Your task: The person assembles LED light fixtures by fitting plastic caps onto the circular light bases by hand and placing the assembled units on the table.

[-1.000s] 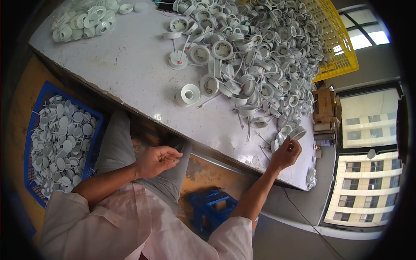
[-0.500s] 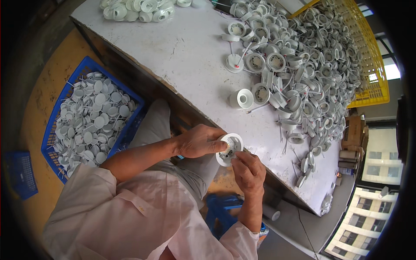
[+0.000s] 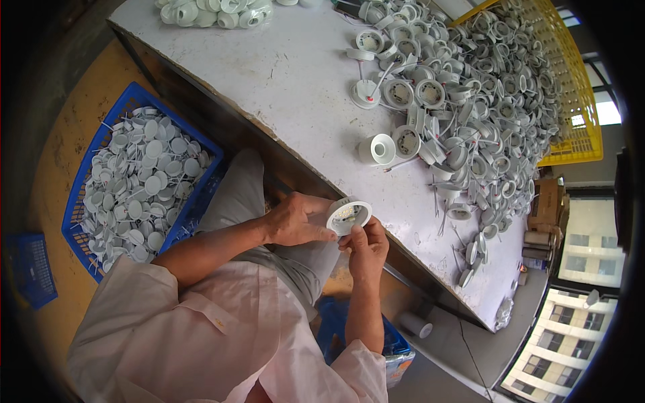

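At the centre of the frame, over the near edge of the pale table [image 3: 289, 87], the person is holding up a single round white housing [image 3: 349, 216], tilted so that its open face and the dotted board inside are showing. The right hand [image 3: 367, 250] is pinching its lower rim between the thumb in front and fingers partly hidden behind. The left hand [image 3: 295, 220] is reaching in from the left with thumb and forefinger spread apart at the housing's left side; whether both are pressing on it, one cannot tell. No cover is lying over this housing, so the work on it is seemingly still pending. At the left of the frame, a blue basket [image 3: 75, 201] is holding many flat-faced white pieces [image 3: 138, 188], some with wires sticking out; these are probably the finished ones, though their undersides are not showing. Far more seems to be remaining: a large heap of housings [image 3: 463, 101], many of them open-faced, is covering the table's upper right and running up to a yellow crate [image 3: 591, 134]. A few more pieces [image 3: 482, 248] are lying at the heap's lower end, right of centre.
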The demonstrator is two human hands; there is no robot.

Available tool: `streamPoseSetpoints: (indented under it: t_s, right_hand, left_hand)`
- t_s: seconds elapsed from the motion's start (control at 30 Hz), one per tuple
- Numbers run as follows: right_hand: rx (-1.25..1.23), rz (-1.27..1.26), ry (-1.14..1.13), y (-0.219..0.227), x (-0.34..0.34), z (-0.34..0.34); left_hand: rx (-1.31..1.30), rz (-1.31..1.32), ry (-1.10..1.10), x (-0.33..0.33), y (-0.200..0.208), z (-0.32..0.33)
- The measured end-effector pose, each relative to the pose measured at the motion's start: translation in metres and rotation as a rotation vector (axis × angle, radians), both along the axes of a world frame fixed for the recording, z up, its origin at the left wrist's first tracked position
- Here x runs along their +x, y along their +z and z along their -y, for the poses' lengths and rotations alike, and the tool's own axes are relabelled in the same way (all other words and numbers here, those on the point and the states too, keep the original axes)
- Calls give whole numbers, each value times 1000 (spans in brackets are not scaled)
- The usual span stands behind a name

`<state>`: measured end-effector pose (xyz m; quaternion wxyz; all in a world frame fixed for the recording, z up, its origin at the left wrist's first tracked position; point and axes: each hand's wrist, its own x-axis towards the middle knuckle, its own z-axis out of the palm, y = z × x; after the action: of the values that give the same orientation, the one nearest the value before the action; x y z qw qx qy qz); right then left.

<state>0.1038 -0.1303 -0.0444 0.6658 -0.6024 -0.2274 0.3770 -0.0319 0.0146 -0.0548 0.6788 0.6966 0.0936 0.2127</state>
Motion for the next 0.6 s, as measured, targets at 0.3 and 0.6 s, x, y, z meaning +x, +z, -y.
streamPoseSetpoints:
  t_s: [0.3, 0.6]
  right_hand:
    - [-21, 81, -106, -12, -10, -18]
    - [-101, 109, -33, -11, -6, -21]
  left_hand:
    - [-17, -178, 41, -4, -1, 8]
    - [-126, -61, 13, -8, -18, 3]
